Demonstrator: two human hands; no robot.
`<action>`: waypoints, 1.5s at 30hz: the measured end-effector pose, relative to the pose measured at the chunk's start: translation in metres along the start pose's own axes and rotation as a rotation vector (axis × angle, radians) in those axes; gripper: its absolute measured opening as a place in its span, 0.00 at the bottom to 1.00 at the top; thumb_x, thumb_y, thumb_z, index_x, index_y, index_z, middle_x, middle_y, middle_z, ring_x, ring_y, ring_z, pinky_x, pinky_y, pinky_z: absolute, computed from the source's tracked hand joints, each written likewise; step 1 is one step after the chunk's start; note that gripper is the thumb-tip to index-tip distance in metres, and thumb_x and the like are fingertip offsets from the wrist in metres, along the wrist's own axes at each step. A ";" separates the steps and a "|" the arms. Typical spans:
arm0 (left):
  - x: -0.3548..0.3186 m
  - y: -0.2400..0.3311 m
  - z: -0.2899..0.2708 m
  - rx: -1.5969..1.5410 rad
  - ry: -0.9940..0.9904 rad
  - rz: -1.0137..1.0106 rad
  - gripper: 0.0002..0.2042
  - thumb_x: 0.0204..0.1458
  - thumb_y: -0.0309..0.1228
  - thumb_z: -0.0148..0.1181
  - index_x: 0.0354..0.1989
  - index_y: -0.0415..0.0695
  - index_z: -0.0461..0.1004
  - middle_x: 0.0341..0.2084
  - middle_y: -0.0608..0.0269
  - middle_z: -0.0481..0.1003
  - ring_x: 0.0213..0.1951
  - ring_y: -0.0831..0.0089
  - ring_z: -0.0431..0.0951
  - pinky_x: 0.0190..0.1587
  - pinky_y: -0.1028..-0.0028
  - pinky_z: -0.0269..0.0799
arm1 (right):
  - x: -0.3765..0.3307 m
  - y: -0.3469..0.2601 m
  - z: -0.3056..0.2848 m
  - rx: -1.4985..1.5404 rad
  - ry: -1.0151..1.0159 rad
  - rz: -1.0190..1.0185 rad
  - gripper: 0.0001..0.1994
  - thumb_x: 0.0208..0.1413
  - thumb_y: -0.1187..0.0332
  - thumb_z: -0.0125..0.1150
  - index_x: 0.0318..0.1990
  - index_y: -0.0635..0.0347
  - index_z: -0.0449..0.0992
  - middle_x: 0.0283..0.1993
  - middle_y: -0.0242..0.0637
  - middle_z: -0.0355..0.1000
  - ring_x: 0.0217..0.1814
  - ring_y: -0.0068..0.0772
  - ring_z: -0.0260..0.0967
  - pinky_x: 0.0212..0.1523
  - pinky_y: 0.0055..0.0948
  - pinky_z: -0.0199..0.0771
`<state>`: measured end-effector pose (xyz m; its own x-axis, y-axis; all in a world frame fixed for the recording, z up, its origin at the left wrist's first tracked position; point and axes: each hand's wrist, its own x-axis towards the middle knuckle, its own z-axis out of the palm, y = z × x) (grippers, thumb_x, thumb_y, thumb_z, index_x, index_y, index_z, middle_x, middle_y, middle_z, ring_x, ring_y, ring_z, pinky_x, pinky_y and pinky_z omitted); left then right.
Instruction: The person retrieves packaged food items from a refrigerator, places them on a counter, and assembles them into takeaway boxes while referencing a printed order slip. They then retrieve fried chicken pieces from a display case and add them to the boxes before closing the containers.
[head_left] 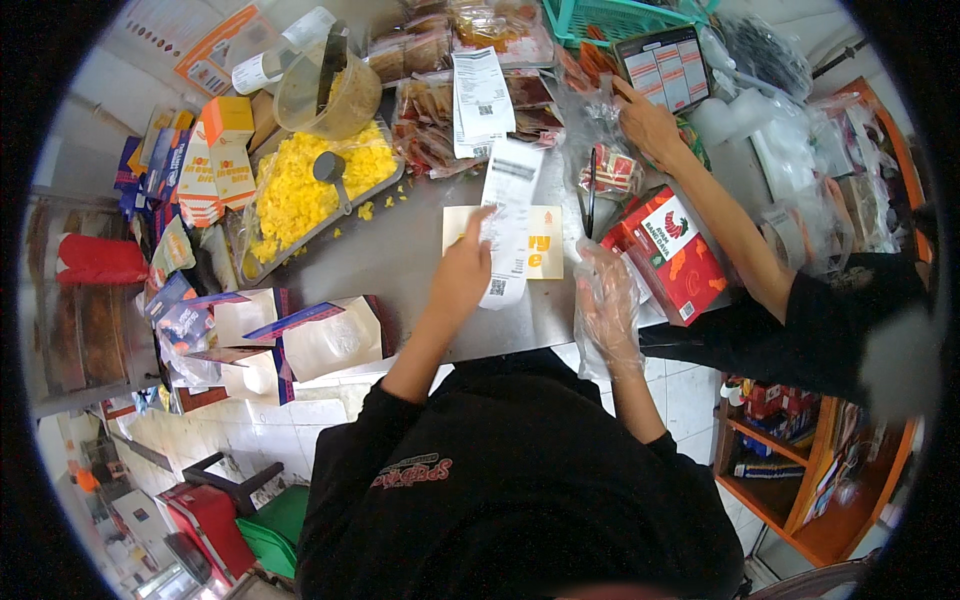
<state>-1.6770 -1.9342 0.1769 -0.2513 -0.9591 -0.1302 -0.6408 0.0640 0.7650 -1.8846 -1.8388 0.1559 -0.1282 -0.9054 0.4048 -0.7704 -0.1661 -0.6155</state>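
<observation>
My left hand (465,265) is at a long white receipt (510,245), with the index finger across its printed face and the thumb hidden. It appears to pinch the paper by its left edge. Beneath the receipt lies a cream card or flat package (547,222) with yellow lettering. My right hand (608,305) wears a loose clear plastic glove and rests at the table's front edge, its fingers loosely extended with nothing visible in them. Just beyond its fingertips lies a slim black utensil (590,195). A red printed box (672,255) stands right of that hand.
A tray of yellow rice (310,200) holds a dark scoop (330,170). Open paper boxes (335,340) stand front left. Sauce packets (425,110) and more receipts (483,100) lie at the back. Another person's hand (645,125) reaches from the right near a tablet (662,68).
</observation>
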 end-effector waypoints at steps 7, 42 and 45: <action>0.016 -0.024 0.021 0.472 0.282 0.457 0.27 0.54 0.46 0.59 0.59 0.48 0.66 0.57 0.53 0.66 0.57 0.55 0.69 0.61 0.42 0.55 | -0.010 -0.005 0.000 0.047 -0.110 -0.042 0.18 0.50 0.72 0.63 0.51 0.59 0.73 0.49 0.46 0.70 0.51 0.52 0.68 0.51 0.46 0.69; 0.231 -0.028 -0.012 0.143 0.480 -0.192 0.21 0.46 0.42 0.68 0.40 0.38 0.73 0.35 0.45 0.79 0.40 0.50 0.80 0.41 0.56 0.74 | 0.054 0.012 -0.004 0.238 -0.236 -0.153 0.13 0.52 0.69 0.62 0.46 0.54 0.75 0.42 0.39 0.73 0.44 0.48 0.68 0.46 0.45 0.66; 0.226 -0.034 -0.018 0.091 0.508 -0.170 0.17 0.47 0.40 0.67 0.38 0.40 0.78 0.32 0.47 0.80 0.36 0.53 0.81 0.39 0.59 0.75 | 0.059 0.016 -0.001 0.265 -0.239 -0.139 0.11 0.54 0.68 0.61 0.46 0.54 0.76 0.41 0.40 0.73 0.43 0.49 0.69 0.46 0.45 0.66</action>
<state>-1.6994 -2.1580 0.1327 0.2291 -0.9691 0.0916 -0.7080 -0.1013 0.6989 -1.9046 -1.8945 0.1707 0.1397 -0.9273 0.3473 -0.5780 -0.3612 -0.7318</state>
